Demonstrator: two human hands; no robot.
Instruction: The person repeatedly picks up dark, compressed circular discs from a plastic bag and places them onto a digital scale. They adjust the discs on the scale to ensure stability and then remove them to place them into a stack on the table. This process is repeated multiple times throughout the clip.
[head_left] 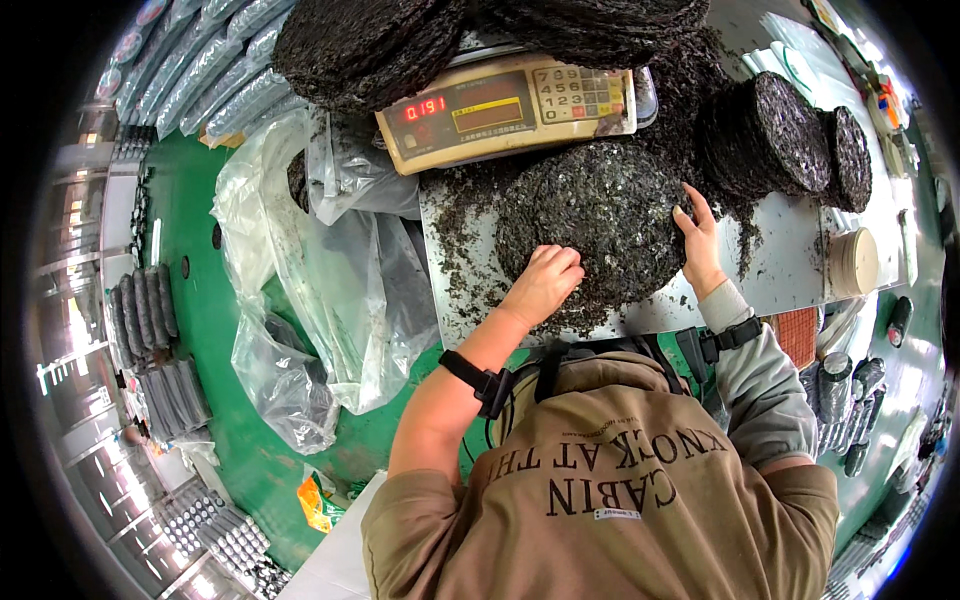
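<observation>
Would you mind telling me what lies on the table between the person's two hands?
In the head view, a round, flat disc of dark dried seaweed lies between the left hand and right hand; both touch it.

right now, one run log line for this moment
left hand: fist pressing round dark dried-leaf disc | right hand: open on disc's right edge | disc: flat on grey table, before beige scale

A round, flat cake of dried seaweed [600, 215] is showing blackish green with pale glinting flecks. The grey metal table [790, 270] under it is looking speckled with dark crumbs. The cream plastic scale [505, 110] is glowing with red digits on a dark display. Clear crinkled plastic bags [320, 270] are lying against a bright green floor [205, 310].
</observation>
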